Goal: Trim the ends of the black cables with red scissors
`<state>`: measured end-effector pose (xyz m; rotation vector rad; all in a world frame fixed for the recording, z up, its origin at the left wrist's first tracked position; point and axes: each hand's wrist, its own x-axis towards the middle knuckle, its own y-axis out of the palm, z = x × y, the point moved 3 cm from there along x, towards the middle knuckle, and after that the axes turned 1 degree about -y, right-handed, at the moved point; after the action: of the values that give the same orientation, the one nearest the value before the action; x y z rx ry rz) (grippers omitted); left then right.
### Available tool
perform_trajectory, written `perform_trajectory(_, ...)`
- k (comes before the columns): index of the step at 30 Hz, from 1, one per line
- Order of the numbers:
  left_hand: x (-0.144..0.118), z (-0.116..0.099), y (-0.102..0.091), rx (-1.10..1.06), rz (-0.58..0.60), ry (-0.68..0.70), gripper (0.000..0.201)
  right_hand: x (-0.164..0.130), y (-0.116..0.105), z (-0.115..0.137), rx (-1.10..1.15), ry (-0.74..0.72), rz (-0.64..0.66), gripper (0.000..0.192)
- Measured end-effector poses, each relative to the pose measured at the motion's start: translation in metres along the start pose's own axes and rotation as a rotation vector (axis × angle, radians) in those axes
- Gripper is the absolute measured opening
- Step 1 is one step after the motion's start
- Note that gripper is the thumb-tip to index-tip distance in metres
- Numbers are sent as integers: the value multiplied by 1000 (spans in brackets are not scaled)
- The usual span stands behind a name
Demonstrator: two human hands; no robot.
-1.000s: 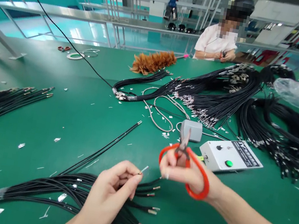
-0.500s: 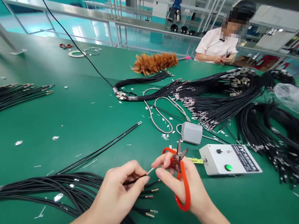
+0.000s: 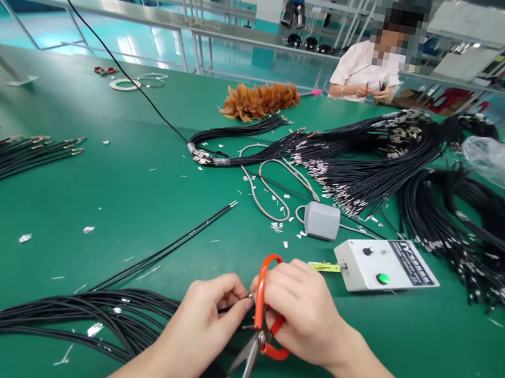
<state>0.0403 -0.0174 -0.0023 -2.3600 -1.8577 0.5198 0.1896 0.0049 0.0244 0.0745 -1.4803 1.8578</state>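
Note:
My left hand point(image 3: 212, 322) pinches a black cable near its stripped end, between thumb and forefinger. Close against it, my right hand point(image 3: 305, 306) is closed round red-handled scissors point(image 3: 259, 340). The scissor blades point down toward me and stand a little apart. Fingertips of the right hand meet the cable end, whose fine wires are mostly hidden. Beneath the left hand lies a bundle of black cables point(image 3: 79, 311), tied with clear wrap at the left. Several cut ends with coloured wires show under the scissors.
Two cables point(image 3: 169, 246) lie apart on the green table. A white control box point(image 3: 385, 268) with a lit green button stands to the right, beside a grey block point(image 3: 322, 221). Large cable piles point(image 3: 359, 162) and a brown feather duster point(image 3: 260, 102) are farther back. Another person point(image 3: 368, 72) sits opposite.
My right hand has turned over, swinging the scissors from blades-up to blades-down, and its fingers have come in to the cable end. The left hand keeps its pinch. The view has shifted slightly.

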Motion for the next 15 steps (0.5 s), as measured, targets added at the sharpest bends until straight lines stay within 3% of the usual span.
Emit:
perform_trajectory(3, 1, 2, 1, -49, -4, -6, 23, -2, 4, 6, 117, 3, -22, 18)
perform_trajectory(8, 0, 3, -1, -124, -27, -15, 21, -14, 10, -6, 704, 534, -408, 18)
perform_trajectory(11, -1, 3, -2, -152, -36, -26, 20, -17, 20, -11, 876, 694, -399, 18)
perform_trajectory(15, -3, 4, -2, -107, -23, 32, 18, -15, 31, -12, 1018, 748, -398, 25)
